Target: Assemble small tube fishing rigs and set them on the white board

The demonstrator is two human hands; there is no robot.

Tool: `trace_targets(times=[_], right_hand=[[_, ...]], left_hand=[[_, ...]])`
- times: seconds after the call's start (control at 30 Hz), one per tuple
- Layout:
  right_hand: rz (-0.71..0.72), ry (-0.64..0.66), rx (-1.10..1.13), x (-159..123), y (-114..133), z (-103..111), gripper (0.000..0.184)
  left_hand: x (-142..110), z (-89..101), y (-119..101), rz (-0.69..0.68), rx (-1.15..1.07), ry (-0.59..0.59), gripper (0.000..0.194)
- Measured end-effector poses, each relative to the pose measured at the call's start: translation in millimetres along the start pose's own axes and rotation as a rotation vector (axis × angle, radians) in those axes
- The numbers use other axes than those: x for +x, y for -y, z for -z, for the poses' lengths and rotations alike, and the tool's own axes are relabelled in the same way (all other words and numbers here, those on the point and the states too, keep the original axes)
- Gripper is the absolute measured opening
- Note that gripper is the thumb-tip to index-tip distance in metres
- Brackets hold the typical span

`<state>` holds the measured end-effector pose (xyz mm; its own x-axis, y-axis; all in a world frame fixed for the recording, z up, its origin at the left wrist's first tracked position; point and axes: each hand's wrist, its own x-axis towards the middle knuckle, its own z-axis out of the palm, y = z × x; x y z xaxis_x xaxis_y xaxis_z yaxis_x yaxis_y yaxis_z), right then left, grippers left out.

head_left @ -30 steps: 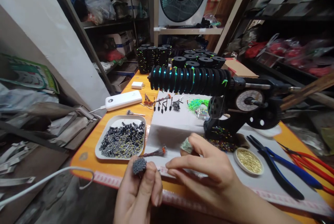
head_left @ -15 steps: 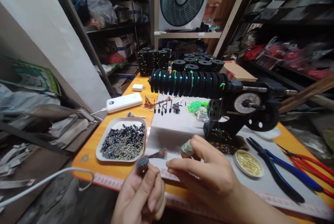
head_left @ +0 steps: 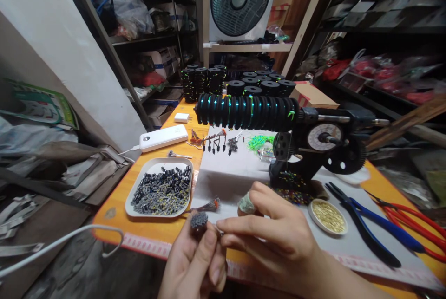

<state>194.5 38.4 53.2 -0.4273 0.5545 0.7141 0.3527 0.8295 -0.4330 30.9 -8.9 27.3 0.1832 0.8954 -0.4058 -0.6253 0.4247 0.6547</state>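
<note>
My left hand is closed round a bundle of thin pieces with dark grey tips, which point upward. My right hand meets it at the fingertips. Its thumb and forefinger are pinched by the left thumb, on a small thing too fine to make out. A pale green wad or wrap shows at another right finger. Just behind the left hand lies a bunch of dark strands with orange ends. To the left, a white tray holds many small black and grey parts.
A winding machine carries a row of black spools. On the right lie a dish of gold-coloured bits, blue-handled pliers and a red-handled tool. A white power bank and more spools stand further back.
My right hand has come left and down, its fingertips now meeting the left hand. The left hand has shifted slightly right with the grey bundle. The whole view has drifted a little.
</note>
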Motion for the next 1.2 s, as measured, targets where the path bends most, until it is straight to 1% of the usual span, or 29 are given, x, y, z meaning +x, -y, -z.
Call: trace_targets(times=[0.07, 0.13, 0.17, 0.23, 0.3, 0.33, 0.37, 0.4, 0.47, 0.53, 0.6, 0.7, 0.77, 0.83, 0.9, 0.97, 1.0, 1.07, 1.13, 1.2], right_hand=[[0.001, 0.003, 0.001, 0, 1, -1, 0.016], [-0.018, 0.019, -0.008, 1, 3, -2, 0.014], [-0.027, 0.029, -0.023, 1, 4, -2, 0.014], [-0.034, 0.046, -0.060, 1, 5, -2, 0.015], [-0.033, 0.042, -0.072, 1, 5, -2, 0.018], [-0.038, 0.040, -0.055, 1, 5, -1, 0.018], [-0.048, 0.045, -0.024, 1, 4, 0, 0.017], [-0.057, 0.055, 0.018, 1, 3, 0, 0.017], [-0.080, 0.078, 0.100, 1, 2, 1, 0.016], [-0.097, 0.073, 0.153, 0, 2, 0, 0.014], [-0.117, 0.057, 0.169, 0, 3, 0, 0.012], [-0.179, 0.088, 0.161, 0, 4, 1, 0.010], [-0.225, 0.091, 0.153, 0, 4, 2, 0.012], [-0.259, 0.051, 0.159, -1, 3, 2, 0.014], [-0.284, 0.003, 0.175, -1, 1, 1, 0.012], [-0.285, -0.023, 0.218, -1, -1, 0, 0.011], [-0.281, -0.026, 0.243, -1, -1, -1, 0.011], [-0.278, -0.021, 0.263, -1, -1, -3, 0.011], [-0.285, -0.013, 0.235, -1, 1, -3, 0.012], [-0.286, -0.002, 0.214, -2, 3, -3, 0.010]], left_hand=[[0, 0.0, 3, -0.015, 0.005, -0.050, 0.045], [0, 1.3, 9, -0.094, 0.046, -0.114, 0.042], [1, 2.2, 11, -0.180, 0.075, -0.146, 0.040], [4, 4.0, 14, -0.422, 0.117, -0.186, 0.032], [6, 5.9, 11, -0.659, 0.106, -0.183, 0.023], [7, 6.8, 8, -0.752, 0.093, -0.174, 0.019], [8, 7.7, 3, -0.813, 0.090, -0.172, 0.016], [8, 8.3, -2, -0.844, 0.104, -0.184, 0.014], [7, 8.8, -9, -0.828, 0.180, -0.237, 0.017], [5, 7.7, -11, -0.712, 0.241, -0.250, 0.020], [4, 5.1, -8, -0.575, 0.234, -0.169, 0.020], [4, -0.2, 2, -0.380, 0.141, -0.032, 0.024], [4, -3.4, 7, -0.223, 0.068, 0.021, 0.028], [4, -6.0, 11, -0.075, 0.004, 0.067, 0.036], [5, -7.5, 13, -0.004, -0.021, 0.092, 0.044], [6, -7.8, 15, -0.007, 0.015, 0.058, 0.049], [7, -7.5, 16, -0.039, 0.057, 0.024, 0.048], [8, -6.4, 18, -0.156, 0.172, -0.054, 0.041], [7, -5.5, 20, -0.306, 0.291, -0.118, 0.031], [6, -5.7, 21, -0.416, 0.360, -0.174, 0.023]])
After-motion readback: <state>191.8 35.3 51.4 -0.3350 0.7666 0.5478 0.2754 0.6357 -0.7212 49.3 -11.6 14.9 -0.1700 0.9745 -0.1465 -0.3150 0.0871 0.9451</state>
